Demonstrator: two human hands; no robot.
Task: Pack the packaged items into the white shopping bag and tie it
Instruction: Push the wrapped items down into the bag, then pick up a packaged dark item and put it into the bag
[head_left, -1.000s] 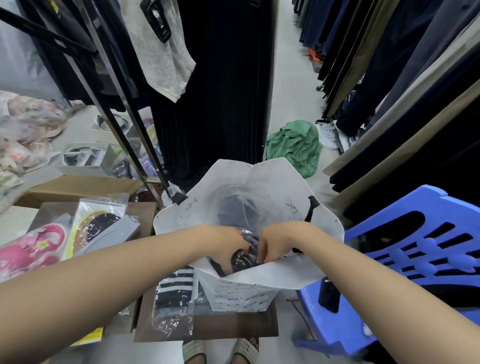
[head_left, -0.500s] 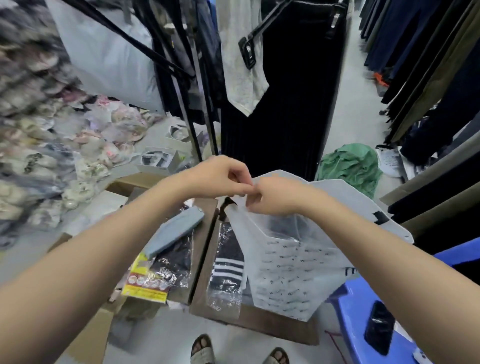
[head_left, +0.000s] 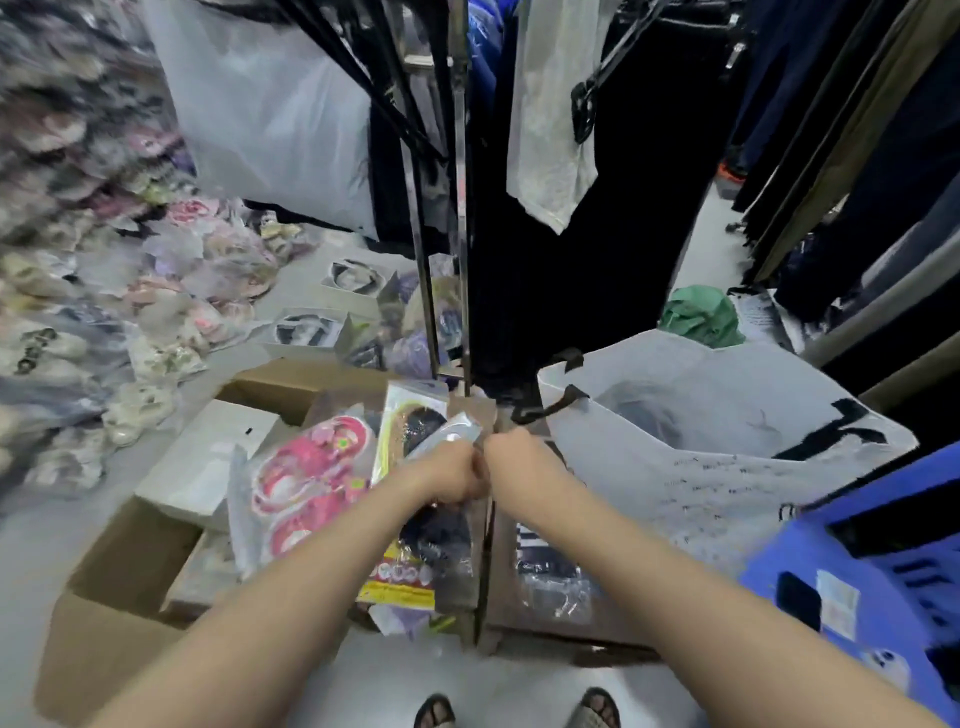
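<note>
The white shopping bag stands open at the right on a cardboard flap, its black handles hanging loose. A dark packaged item lies inside it. To its left, packaged items lie on the cardboard box: a pink one, a grey packet, one with a yellow label and a striped black-and-white one. My left hand and my right hand are fists pressed side by side at the grey packet's near end, fingers curled on it. The picture is blurred there.
A metal clothes rack pole with dark hanging garments rises just behind the box. A blue plastic chair with a phone on it stands at the right. Piles of bagged goods cover the floor at the left. A green bundle lies behind the bag.
Both hands came out of the bag, rose to its rim, then moved left and down to the grey packet on the box. The view swung to the left.
</note>
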